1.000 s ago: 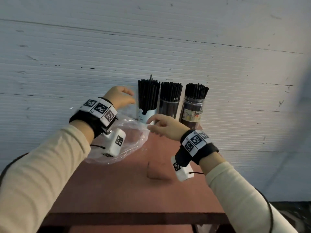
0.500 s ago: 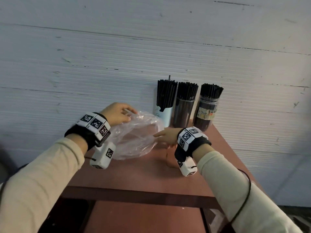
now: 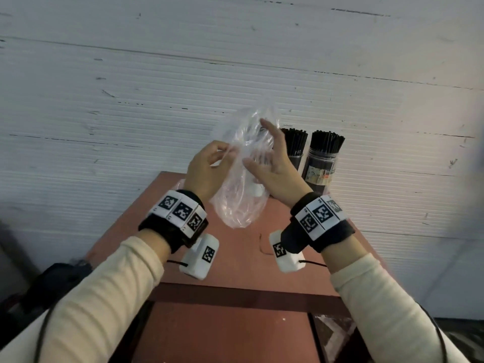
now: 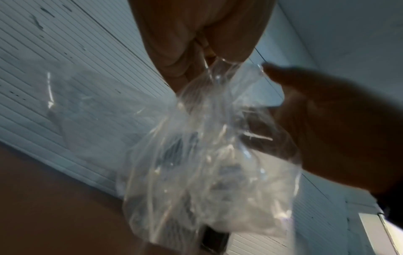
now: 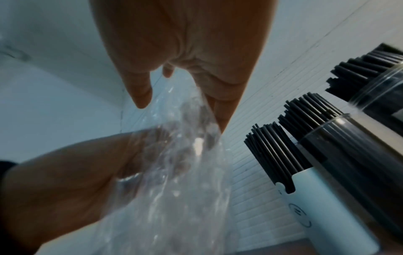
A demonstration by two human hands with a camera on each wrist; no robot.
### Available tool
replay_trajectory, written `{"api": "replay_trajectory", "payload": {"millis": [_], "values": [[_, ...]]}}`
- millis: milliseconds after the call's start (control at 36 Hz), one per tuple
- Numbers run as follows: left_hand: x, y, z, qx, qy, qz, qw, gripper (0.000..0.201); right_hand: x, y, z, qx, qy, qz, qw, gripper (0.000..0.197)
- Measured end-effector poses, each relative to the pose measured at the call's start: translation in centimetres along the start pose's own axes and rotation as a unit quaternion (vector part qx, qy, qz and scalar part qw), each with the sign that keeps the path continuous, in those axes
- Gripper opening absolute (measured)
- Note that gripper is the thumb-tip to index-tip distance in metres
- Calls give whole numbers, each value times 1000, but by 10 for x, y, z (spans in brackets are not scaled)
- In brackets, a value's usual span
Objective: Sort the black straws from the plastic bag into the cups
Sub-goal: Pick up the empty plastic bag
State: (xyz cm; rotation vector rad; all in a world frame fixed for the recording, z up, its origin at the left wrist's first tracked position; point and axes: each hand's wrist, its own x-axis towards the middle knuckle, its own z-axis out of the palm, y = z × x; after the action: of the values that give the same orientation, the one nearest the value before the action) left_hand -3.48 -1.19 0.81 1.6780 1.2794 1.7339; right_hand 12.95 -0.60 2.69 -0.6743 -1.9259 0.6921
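Observation:
A clear crumpled plastic bag (image 3: 242, 195) hangs upright above the red-brown table (image 3: 235, 263), with no black straws showing inside. My left hand (image 3: 222, 155) pinches its upper left edge with curled fingers; the left wrist view shows this pinch on the bag (image 4: 209, 155). My right hand (image 3: 262, 150) lies against the bag's right side, fingers straight and thumb spread. Behind it stand cups packed with black straws: a dark cup (image 3: 294, 145) and a clear labelled cup (image 3: 323, 158). The right wrist view also shows a white cup (image 5: 322, 207) beside the bag (image 5: 174, 189).
The cups stand at the table's far right corner against a white ribbed wall (image 3: 104, 113). A lower red-brown shelf (image 3: 222, 334) sits under the table's front edge. A dark object (image 3: 52, 279) lies on the floor at left.
The bag was low at the table between my hands. Both hands have since lifted it upright in front of the cups, and my right hand has turned flat against it.

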Motion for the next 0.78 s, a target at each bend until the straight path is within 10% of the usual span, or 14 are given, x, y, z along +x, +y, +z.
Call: {"api": "replay_trajectory", "payload": {"millis": [167, 389, 583, 778], "values": [[-11, 12, 21, -3, -34, -3, 999, 21, -13, 7, 6, -79, -32, -8, 996, 60], [-23, 17, 22, -29, -256, -7, 966, 37, -21, 8, -13, -64, 48, 15, 997, 48], [1, 11, -16, 57, -11, 24, 998, 25, -35, -5, -38, -50, 71, 17, 996, 49], [7, -13, -42, -47, -128, -125, 983, 47, -43, -10, -56, -18, 41, -5, 999, 52]]}}
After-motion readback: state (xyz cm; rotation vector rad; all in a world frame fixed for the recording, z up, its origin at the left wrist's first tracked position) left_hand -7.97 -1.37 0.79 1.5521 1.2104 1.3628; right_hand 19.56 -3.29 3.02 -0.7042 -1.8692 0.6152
